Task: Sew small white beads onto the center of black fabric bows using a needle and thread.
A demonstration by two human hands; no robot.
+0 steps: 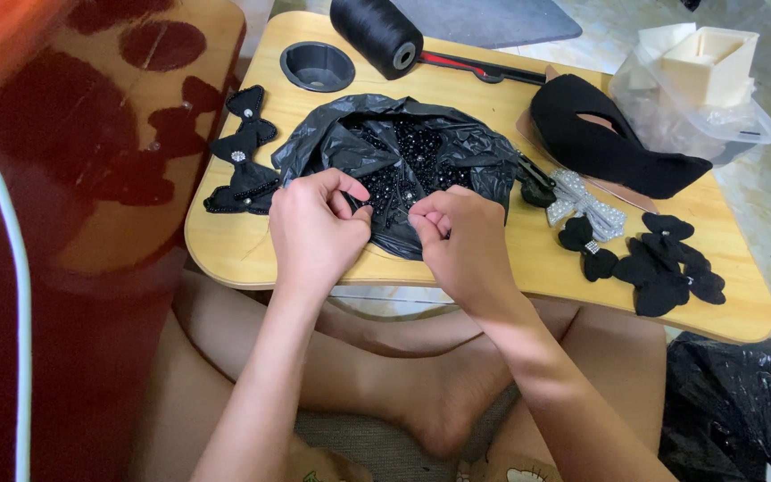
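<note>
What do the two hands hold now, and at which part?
It cannot be told. Both the left hand and the right hand pinch their fingertips over the black bag of beads; anything pinched is too small to see.

Both hands (385,234) pinched above black beads (403,161) in bag (475,147)

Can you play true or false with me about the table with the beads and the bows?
1. Both hands, left hand and right hand, are over the black bag of beads. True.
2. The thread spool is white. False: it is black.
3. A black shoe lies on the wooden table. True.
4. The black bows lie only at the left. False: bows lie at both ends.
5. The sparkly bow is silver. True.
</note>
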